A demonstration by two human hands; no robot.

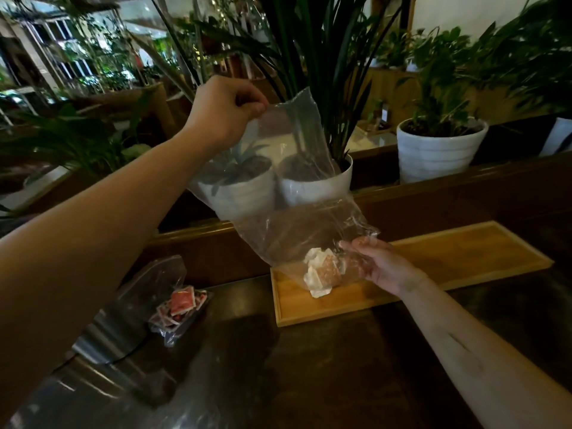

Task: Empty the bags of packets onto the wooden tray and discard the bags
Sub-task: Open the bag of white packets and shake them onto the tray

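My left hand (pixel 224 109) pinches the top corner of a clear plastic bag (pixel 294 193) and holds it high above the counter. My right hand (pixel 376 263) grips the bag's lower edge near its mouth, just over the left end of the long wooden tray (pixel 448 252). A few white and orange packets (pixel 320 272) sit at the bag's bottom opening, the lowest touching the tray. A second clear bag (pixel 178 300) with red-and-white packets lies on the dark counter to the left of the tray.
White plant pots (pixel 436 153) stand on the wooden ledge behind the tray, two of them seen through the bag. A grey device with a cable (pixel 117 332) sits at the left. Dark counter (pixel 309 366) spreads in front.
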